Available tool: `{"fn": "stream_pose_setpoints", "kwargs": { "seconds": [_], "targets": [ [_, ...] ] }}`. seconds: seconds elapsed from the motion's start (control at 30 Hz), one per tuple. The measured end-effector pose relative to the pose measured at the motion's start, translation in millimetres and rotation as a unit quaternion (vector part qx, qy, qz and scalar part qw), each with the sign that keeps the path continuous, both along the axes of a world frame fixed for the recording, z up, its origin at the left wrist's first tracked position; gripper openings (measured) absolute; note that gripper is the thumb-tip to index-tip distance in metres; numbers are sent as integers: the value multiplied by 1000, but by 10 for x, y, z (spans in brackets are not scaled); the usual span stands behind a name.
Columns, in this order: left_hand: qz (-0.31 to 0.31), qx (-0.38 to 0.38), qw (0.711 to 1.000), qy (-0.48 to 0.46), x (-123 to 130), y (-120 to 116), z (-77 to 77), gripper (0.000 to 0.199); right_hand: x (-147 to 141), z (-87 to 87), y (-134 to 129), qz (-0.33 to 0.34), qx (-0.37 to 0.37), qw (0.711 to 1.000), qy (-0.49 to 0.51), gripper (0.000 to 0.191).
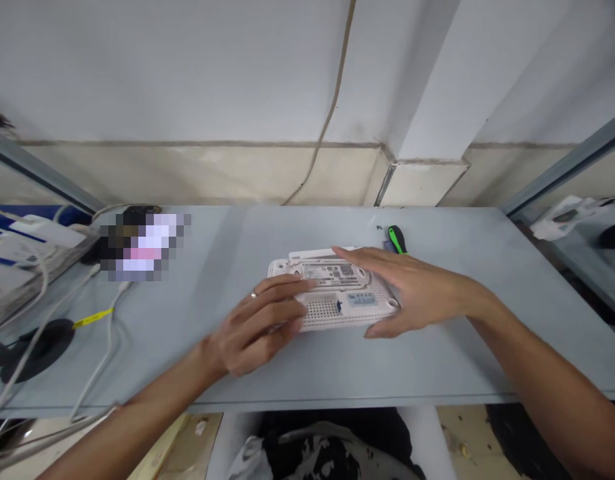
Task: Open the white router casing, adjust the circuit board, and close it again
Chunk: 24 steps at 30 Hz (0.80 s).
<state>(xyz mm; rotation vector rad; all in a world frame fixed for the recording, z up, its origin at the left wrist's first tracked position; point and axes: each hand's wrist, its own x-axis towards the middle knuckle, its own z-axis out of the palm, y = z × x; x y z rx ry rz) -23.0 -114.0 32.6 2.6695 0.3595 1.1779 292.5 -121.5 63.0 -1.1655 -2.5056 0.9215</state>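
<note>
A white plastic router-like box (pixel 321 307) with vent holes lies underside up over the middle of the table. A printed label and a smaller bluish sticker show on its face. My left hand (pixel 260 327) grips its left end, with the fingers lying over the face and a ring on one of them. Around the right end curves my right hand (pixel 412 290), its fingers at the far edge and the thumb side at the near edge. Just beyond my right hand is a green and black handle (pixel 396 239), like a screwdriver's, its other end hidden.
The grey table (pixel 227 233) runs up to the wall. On the left are a pixelated object (pixel 147 247), white cables (pixel 110 340), a black round base (pixel 37 350) and several white devices (pixel 47 233). A white item (pixel 562 217) stands at the far right behind a metal post.
</note>
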Motion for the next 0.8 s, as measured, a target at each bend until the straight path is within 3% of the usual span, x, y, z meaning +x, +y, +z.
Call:
{"fn": "stream_pose_setpoints", "kwargs": {
  "seconds": [0.1,0.17,0.23,0.33,0.47,0.63,0.8],
  "targets": [
    [-50,59,996,47,-37,49,-62,37,36,-163,29,0,24,999,32,114],
    [-16,50,995,86,-81,102,-91,49,93,-258,55,-16,33,998,45,108],
    [27,-38,991,124,-149,160,-98,63,143,-328,66,-41,54,997,39,100],
    [16,-199,967,158,-253,226,-82,96,165,-387,46,-51,83,995,20,89],
    [7,-259,948,186,-236,256,-151,127,113,-457,0,-39,104,994,-4,90],
    [40,-216,964,151,-20,403,-352,121,132,-557,19,-45,129,990,-12,91],
    [23,-238,956,168,154,713,-357,126,309,-571,116,-71,128,989,16,83]
  ]
}}
